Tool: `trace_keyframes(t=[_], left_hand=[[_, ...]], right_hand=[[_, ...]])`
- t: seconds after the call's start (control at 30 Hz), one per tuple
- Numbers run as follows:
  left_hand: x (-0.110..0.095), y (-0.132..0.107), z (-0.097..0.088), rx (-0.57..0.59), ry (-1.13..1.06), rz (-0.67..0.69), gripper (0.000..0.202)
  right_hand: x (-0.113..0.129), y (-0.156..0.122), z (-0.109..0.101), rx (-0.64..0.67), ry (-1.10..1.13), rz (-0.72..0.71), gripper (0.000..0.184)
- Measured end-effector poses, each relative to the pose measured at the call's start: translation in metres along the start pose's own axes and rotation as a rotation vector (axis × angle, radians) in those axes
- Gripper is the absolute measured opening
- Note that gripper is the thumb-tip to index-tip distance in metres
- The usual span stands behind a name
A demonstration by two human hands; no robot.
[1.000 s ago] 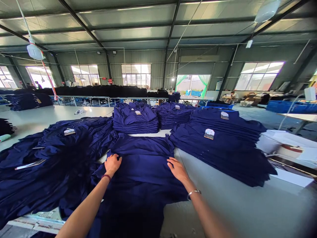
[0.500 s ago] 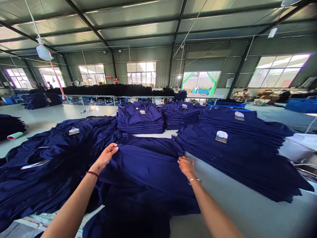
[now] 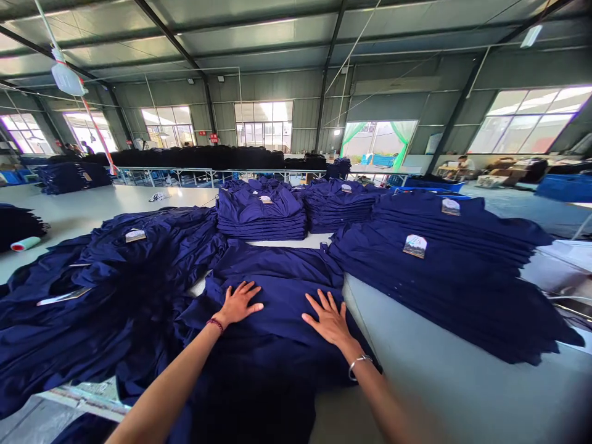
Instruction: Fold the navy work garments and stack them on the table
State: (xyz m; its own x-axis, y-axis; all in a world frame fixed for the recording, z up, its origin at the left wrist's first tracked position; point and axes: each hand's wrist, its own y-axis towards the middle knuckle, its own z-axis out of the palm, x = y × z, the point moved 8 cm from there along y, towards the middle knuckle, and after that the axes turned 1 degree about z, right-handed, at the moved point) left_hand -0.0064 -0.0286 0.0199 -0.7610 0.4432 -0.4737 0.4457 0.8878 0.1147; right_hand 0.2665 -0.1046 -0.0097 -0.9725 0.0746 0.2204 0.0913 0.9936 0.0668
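Navy garment (image 3: pixel 282 311), lying on the pale grey tabletop (image 3: pixel 430 382), with a fold across its upper part and its lower part running out of view at the bottom of the frame. Left hand (image 3: pixel 239 303) resting flat on the cloth, palm down, fingers spread, no pinch. Right hand (image 3: pixel 329 320) likewise open and palm down, fingers fanned wide, near the garment's right edge. Both hands well apart, on either side of the garment's middle. Red beaded bracelet (image 3: pixel 215 324) on the left wrist; silver bangle (image 3: pixel 356 365) on the right.

Technique, as judged from this placement: open palms and spread fingers, giving broad, even pressure across the cloth, with less risk of dragging creases than pinched fingertips. Wide spacing of the hands, useful for keeping the layers level.

Just beyond the garment, a folded navy stack (image 3: pixel 261 213); to the right, a broad navy stack (image 3: pixel 439 277) bearing a printed tag (image 3: pixel 415 246); to the left, a looser navy heap (image 3: pixel 106 277) close against the garment. Farther off, rows of dark stacks (image 3: pixel 198 157) along metal-framed tables (image 3: pixel 161 177), and blue crates (image 3: pixel 567 188) at far right.
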Motion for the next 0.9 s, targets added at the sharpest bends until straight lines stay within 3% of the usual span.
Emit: trace_keyframes(t=[0.17,0.47,0.57,0.67,0.77,0.9], left_hand=[[0.004,-0.003,0.034,0.102,0.174,0.008,0.067],[-0.011,0.012,0.062,0.127,0.212,0.018,0.079],[-0.019,0.008,0.063,0.187,0.178,0.059,0.076],[-0.016,-0.002,0.05,0.118,0.225,0.054,0.07],[-0.004,-0.018,0.039,0.004,0.28,0.042,0.065],[0.019,-0.03,0.037,0.062,0.278,-0.017,0.064]], right_hand=[[-0.013,0.001,0.02,0.072,-0.093,0.048,0.066],[-0.045,0.02,0.006,0.145,-0.128,0.06,0.063],[-0.046,0.014,0.001,0.205,-0.139,0.121,0.062],[-0.03,0.003,0.0,0.138,-0.143,0.109,0.06],[-0.011,-0.01,0.012,0.076,-0.124,0.04,0.059],[0.002,-0.016,0.023,0.094,-0.118,0.02,0.059]])
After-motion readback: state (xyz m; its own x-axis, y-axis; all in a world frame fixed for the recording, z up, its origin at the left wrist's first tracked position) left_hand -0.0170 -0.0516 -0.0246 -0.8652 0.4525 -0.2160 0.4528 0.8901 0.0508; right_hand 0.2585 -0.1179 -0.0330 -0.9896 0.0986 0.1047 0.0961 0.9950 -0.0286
